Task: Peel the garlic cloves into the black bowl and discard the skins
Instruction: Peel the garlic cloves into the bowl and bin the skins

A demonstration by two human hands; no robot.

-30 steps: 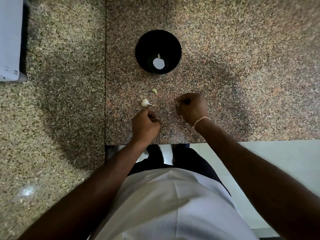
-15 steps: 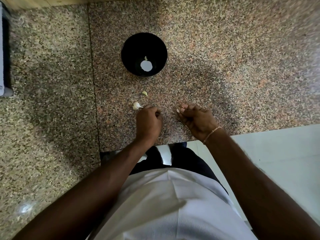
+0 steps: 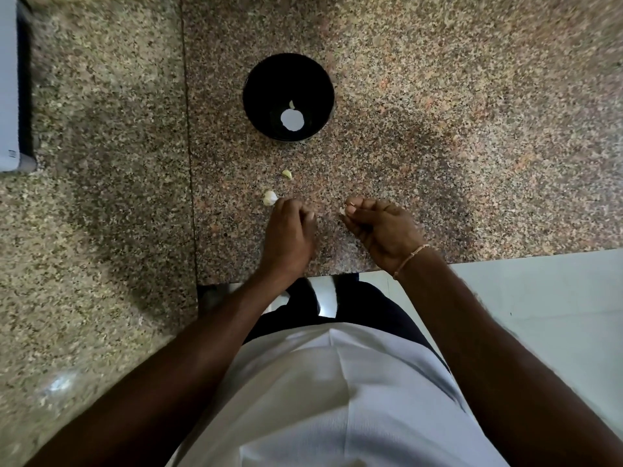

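Note:
The black bowl (image 3: 256, 96) stands on the granite counter, and one small peeled clove (image 3: 291, 104) lies inside beside a bright reflection. Nearer me, an unpeeled garlic clove (image 3: 269, 198) lies on the counter, with a small pale garlic bit (image 3: 287, 174) just behind it. My left hand (image 3: 290, 234) hovers right next to that clove with its fingers curled; I see nothing in its grip. My right hand (image 3: 381, 227) is a hand's width to the right and pinches a small pale garlic piece (image 3: 344, 211) at its fingertips.
A white appliance (image 3: 10, 82) sits at the far left edge. The counter's front edge (image 3: 337, 273) runs just below my wrists, with white floor tiles (image 3: 539, 298) and my dark trousers beyond it. A seam (image 3: 188, 146) splits the granite slabs.
My right hand has turned so its fingertips point left and show the pale piece. My left hand has moved slightly up toward the clove on the counter. The camera has shifted.

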